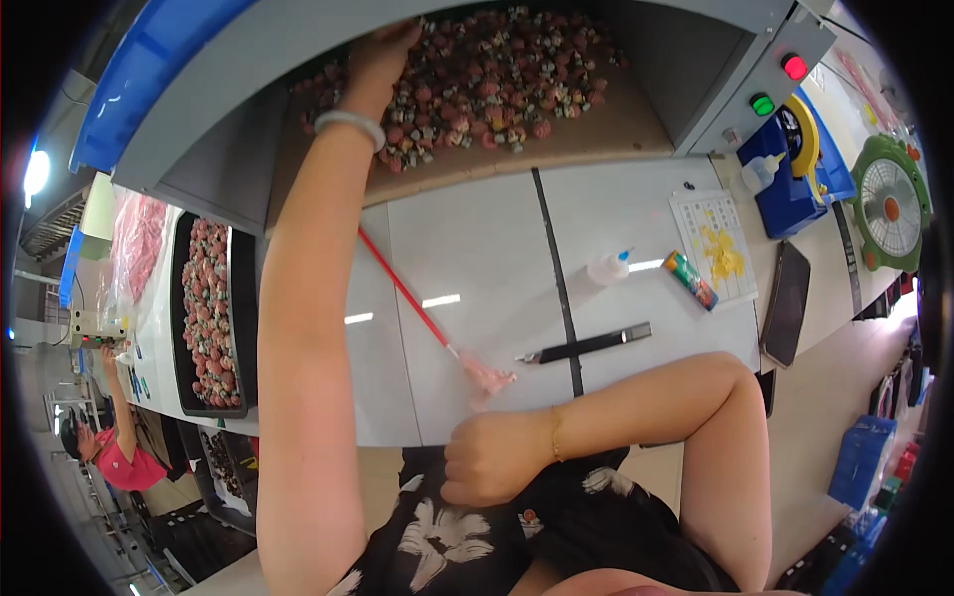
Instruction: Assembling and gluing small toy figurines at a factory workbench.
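Observation:
My left arm stretches up into a grey box-like machine [686, 50]. My left hand [380, 65], with a pale bangle at its wrist, is over a spread of small pink, cream and grey pieces [497, 84] on a brown board [616, 129]. Shadow and the upper edge obscure its fingers, so their grip is unclear. My right hand [487, 462] is closed in a fist in front of my body, by the table's near edge. Just beyond it lies a red stick [407, 288] with a crumpled pink tip [484, 375]. No object shows in that fist.
On the white table are a black pen-like tool [591, 344], a small dropper bottle [608, 268], a green tube [691, 280], a paper sheet [735, 214] and a phone [786, 303]. A black tray [238, 328] of pieces stands left. Blue bin [780, 184], green fan [889, 204] right; co-worker [124, 457] far left.

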A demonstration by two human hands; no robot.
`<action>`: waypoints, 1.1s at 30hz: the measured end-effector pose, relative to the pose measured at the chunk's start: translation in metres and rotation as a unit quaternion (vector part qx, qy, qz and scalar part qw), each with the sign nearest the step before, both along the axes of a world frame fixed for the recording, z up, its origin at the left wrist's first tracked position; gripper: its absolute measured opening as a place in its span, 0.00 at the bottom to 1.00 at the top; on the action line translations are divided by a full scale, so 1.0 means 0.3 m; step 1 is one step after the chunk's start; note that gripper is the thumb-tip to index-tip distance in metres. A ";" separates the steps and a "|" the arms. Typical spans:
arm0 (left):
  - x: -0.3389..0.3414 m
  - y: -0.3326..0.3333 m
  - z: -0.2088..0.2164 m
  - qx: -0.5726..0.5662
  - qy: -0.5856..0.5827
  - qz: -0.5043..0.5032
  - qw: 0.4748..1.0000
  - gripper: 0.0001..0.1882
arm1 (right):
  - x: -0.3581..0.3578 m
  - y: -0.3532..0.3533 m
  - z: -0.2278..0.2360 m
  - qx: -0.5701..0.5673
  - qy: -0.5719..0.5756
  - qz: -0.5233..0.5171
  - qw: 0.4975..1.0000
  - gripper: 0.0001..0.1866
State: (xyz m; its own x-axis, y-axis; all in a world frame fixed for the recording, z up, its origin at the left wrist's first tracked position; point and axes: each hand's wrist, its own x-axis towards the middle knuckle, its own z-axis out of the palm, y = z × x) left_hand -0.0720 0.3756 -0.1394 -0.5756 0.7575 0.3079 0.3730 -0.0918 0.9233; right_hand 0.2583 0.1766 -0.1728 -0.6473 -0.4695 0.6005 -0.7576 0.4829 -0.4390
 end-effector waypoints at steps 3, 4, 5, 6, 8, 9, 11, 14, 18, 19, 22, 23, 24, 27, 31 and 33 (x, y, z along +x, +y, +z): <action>0.232 -0.239 0.037 0.061 -0.216 -0.174 0.959 0.13 | -0.002 -0.011 0.016 -0.038 0.098 -0.103 0.989 0.12; 0.331 -0.353 0.051 0.071 -0.231 -0.194 0.951 0.13 | -0.017 0.008 0.045 -0.024 0.114 -0.143 0.983 0.11; 0.364 -0.471 0.037 0.053 -0.235 -0.195 0.951 0.14 | -0.036 0.024 0.079 -0.025 0.119 -0.175 0.977 0.09; 0.386 -0.568 0.012 0.037 -0.241 -0.199 0.949 0.15 | -0.055 0.045 0.101 -0.025 0.122 -0.209 0.970 0.07; 0.403 -0.748 -0.054 0.030 -0.249 -0.198 0.947 0.15 | -0.092 0.069 0.093 -0.031 0.111 -0.331 0.937 0.09; 0.407 -0.822 -0.085 0.023 -0.249 -0.208 0.945 0.15 | -0.106 0.074 0.102 -0.065 0.077 -0.375 0.921 0.14; 0.414 -0.922 -0.126 0.006 -0.281 -0.202 0.938 0.14 | -0.145 0.060 0.073 -0.096 0.031 -0.419 0.902 0.18; 0.416 -0.975 -0.160 -0.015 -0.311 -0.198 0.930 0.13 | -0.198 0.037 0.014 -0.269 -0.128 -0.417 0.858 0.19; 0.405 -0.980 -0.196 0.075 -0.198 -0.233 0.949 0.14 | -0.229 0.016 -0.063 -0.356 -0.168 -0.410 0.823 0.16; 0.402 -0.974 -0.204 0.103 -0.162 -0.234 0.953 0.14 | -0.226 0.026 -0.082 -0.345 -0.149 -0.410 0.831 0.15; 0.420 -0.964 -0.205 0.103 -0.113 -0.224 0.962 0.14 | -0.215 0.064 -0.094 -0.290 -0.102 -0.411 0.858 0.12; 0.428 -0.955 -0.209 0.103 -0.118 -0.228 0.961 0.14 | -0.205 0.078 -0.094 -0.244 -0.071 -0.408 0.877 0.11; 0.436 -0.945 -0.214 0.093 -0.106 -0.230 0.963 0.14 | -0.192 0.091 -0.100 -0.243 -0.073 -0.415 0.874 0.11; 0.451 -0.929 -0.226 0.081 -0.078 -0.230 0.967 0.14 | -0.157 0.124 -0.105 -0.200 -0.066 -0.390 0.897 0.11; 0.493 -0.917 -0.244 0.076 -0.082 -0.209 0.971 0.14 | -0.131 0.134 -0.098 -0.190 -0.049 -0.384 0.902 0.09; 0.516 -0.913 -0.236 0.053 -0.147 -0.197 0.968 0.13 | -0.113 0.121 -0.087 -0.136 0.011 -0.316 0.939 0.11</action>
State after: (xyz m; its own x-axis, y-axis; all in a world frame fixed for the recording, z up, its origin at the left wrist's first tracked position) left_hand 0.0829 0.1017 -0.2103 -0.3224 0.9091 0.2639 0.0127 -0.2746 0.9615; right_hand 0.2244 0.2129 -0.1989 -0.7304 0.1775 0.6595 -0.3676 0.7117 -0.5986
